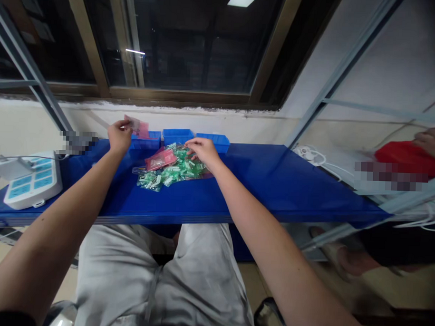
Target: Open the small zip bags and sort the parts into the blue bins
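Over the left end of the blue bins, my left hand point(119, 136) pinches a pink, see-through plastic bag point(140, 128) by its edge. My right hand point(204, 152) is at the upper right of a pile of small clear bags with green and white parts point(177, 171). Its thumb and forefinger are pressed close together; anything between them is too small to make out. Another pink bag point(161, 159) lies flat on top of the pile. The pile rests on the blue table point(259, 183).
Three blue bins point(177, 135) stand along the wall behind the pile. A white power strip point(34, 183) sits at the left end, with cables. Metal posts rise at both table ends. On the right, another person's hand point(432, 141) touches something red point(399, 157).
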`<action>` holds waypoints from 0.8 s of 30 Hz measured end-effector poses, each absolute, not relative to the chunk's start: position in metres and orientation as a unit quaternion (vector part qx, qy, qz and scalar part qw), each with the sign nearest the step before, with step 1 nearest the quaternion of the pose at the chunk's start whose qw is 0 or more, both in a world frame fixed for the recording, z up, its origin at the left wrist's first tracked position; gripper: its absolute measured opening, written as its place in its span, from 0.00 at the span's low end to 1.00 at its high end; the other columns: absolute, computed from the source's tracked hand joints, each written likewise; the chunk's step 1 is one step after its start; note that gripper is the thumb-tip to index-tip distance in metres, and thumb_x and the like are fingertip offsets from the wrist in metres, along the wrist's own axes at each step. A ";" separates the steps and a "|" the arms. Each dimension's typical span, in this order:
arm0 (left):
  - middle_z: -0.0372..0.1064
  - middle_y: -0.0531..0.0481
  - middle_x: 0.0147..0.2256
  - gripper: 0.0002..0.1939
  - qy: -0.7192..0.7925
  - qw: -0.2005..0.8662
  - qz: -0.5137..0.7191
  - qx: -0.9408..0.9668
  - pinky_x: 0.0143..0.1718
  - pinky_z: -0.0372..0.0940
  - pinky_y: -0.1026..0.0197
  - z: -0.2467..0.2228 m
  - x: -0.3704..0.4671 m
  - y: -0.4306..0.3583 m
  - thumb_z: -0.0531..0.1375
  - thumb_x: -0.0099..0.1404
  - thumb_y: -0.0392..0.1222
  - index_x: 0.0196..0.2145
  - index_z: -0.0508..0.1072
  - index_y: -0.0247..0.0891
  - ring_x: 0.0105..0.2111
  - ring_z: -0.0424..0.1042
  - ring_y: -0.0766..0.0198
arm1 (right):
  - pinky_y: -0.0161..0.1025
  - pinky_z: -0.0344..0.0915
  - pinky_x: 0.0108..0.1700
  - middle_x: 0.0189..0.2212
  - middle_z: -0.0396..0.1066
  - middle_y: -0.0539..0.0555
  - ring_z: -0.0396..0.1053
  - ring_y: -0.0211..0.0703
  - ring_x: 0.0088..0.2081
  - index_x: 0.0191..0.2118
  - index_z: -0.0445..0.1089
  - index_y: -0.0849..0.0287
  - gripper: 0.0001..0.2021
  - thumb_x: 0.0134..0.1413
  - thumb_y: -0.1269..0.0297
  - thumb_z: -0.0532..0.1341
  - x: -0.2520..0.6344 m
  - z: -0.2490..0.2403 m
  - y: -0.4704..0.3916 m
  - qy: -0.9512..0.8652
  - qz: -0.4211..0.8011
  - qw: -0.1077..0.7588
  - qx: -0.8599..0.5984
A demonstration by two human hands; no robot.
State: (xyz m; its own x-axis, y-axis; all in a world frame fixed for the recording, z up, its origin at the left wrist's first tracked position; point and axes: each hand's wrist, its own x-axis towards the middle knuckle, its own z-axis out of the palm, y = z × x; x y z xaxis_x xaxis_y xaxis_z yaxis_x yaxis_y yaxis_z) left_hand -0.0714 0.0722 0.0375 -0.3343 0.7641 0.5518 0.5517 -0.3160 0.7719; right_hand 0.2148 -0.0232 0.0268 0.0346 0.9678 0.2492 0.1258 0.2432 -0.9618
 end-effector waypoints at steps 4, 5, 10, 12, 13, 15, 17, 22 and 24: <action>0.77 0.43 0.37 0.16 0.604 0.038 0.521 0.602 0.42 0.66 0.59 0.035 -0.068 0.082 0.57 0.61 0.31 0.46 0.76 0.27 0.36 0.71 0.60 | 0.31 0.64 0.21 0.32 0.76 0.54 0.72 0.35 0.26 0.31 0.74 0.61 0.05 0.57 0.74 0.62 0.214 0.026 -0.021 -0.585 0.384 0.536 -0.472; 0.77 0.42 0.38 0.15 0.611 0.037 0.503 0.610 0.43 0.66 0.59 0.034 -0.065 0.084 0.57 0.61 0.31 0.45 0.76 0.26 0.37 0.72 0.59 | 0.31 0.64 0.21 0.32 0.76 0.54 0.72 0.35 0.26 0.31 0.74 0.61 0.05 0.57 0.74 0.62 0.214 0.026 -0.021 -0.588 0.382 0.534 -0.472; 0.77 0.39 0.44 0.16 0.648 0.042 0.402 0.646 0.45 0.64 0.58 0.038 -0.055 0.088 0.57 0.62 0.34 0.45 0.78 0.28 0.44 0.73 0.52 | 0.30 0.63 0.20 0.33 0.76 0.54 0.72 0.35 0.26 0.32 0.74 0.61 0.04 0.56 0.73 0.63 0.214 0.025 -0.020 -0.596 0.376 0.529 -0.474; 0.76 0.38 0.47 0.18 0.661 0.037 0.351 0.662 0.48 0.63 0.55 0.041 -0.050 0.087 0.56 0.62 0.36 0.47 0.78 0.31 0.47 0.72 0.49 | 0.30 0.63 0.21 0.34 0.76 0.54 0.72 0.35 0.26 0.32 0.74 0.61 0.03 0.56 0.72 0.63 0.214 0.023 -0.018 -0.600 0.371 0.529 -0.472; 0.75 0.37 0.48 0.19 0.669 0.031 0.324 0.668 0.49 0.62 0.53 0.042 -0.046 0.086 0.56 0.62 0.38 0.48 0.78 0.32 0.48 0.72 0.47 | 0.30 0.63 0.21 0.34 0.76 0.54 0.72 0.35 0.26 0.32 0.74 0.61 0.03 0.56 0.72 0.63 0.214 0.022 -0.017 -0.602 0.369 0.528 -0.472; 0.74 0.34 0.49 0.20 0.688 0.005 0.272 0.673 0.53 0.57 0.45 0.041 -0.039 0.083 0.56 0.63 0.42 0.49 0.78 0.34 0.51 0.69 0.42 | 0.30 0.63 0.21 0.34 0.76 0.54 0.72 0.35 0.26 0.32 0.74 0.61 0.03 0.57 0.72 0.62 0.214 0.021 -0.016 -0.604 0.367 0.527 -0.472; 0.73 0.33 0.50 0.21 0.697 -0.023 0.240 0.675 0.56 0.52 0.39 0.039 -0.033 0.077 0.54 0.64 0.47 0.48 0.78 0.34 0.54 0.64 0.37 | 0.30 0.63 0.21 0.34 0.76 0.54 0.72 0.35 0.26 0.32 0.74 0.61 0.04 0.57 0.72 0.62 0.214 0.021 -0.016 -0.606 0.365 0.525 -0.474; 0.70 0.34 0.53 0.23 0.680 -0.094 0.263 0.678 0.55 0.53 0.38 0.039 -0.033 0.061 0.52 0.67 0.50 0.48 0.79 0.35 0.57 0.57 0.36 | 0.32 0.64 0.23 0.30 0.75 0.53 0.71 0.36 0.25 0.31 0.74 0.61 0.04 0.57 0.72 0.63 0.214 0.024 -0.020 -0.617 0.351 0.512 -0.483; 0.72 0.36 0.50 0.21 0.645 -0.089 0.280 0.706 0.53 0.58 0.45 0.046 -0.035 0.052 0.53 0.66 0.47 0.47 0.79 0.35 0.53 0.63 0.43 | 0.32 0.64 0.23 0.28 0.74 0.53 0.71 0.36 0.25 0.31 0.74 0.61 0.04 0.57 0.72 0.63 0.214 0.025 -0.022 -0.622 0.345 0.506 -0.489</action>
State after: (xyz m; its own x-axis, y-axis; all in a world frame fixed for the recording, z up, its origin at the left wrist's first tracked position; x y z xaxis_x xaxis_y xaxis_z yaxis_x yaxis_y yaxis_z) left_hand -0.0352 0.0518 0.0460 0.0122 0.8600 0.5101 0.9597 -0.1533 0.2356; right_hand 0.2140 -0.0225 0.0246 -0.0114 0.9563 0.2923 0.2595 0.2851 -0.9227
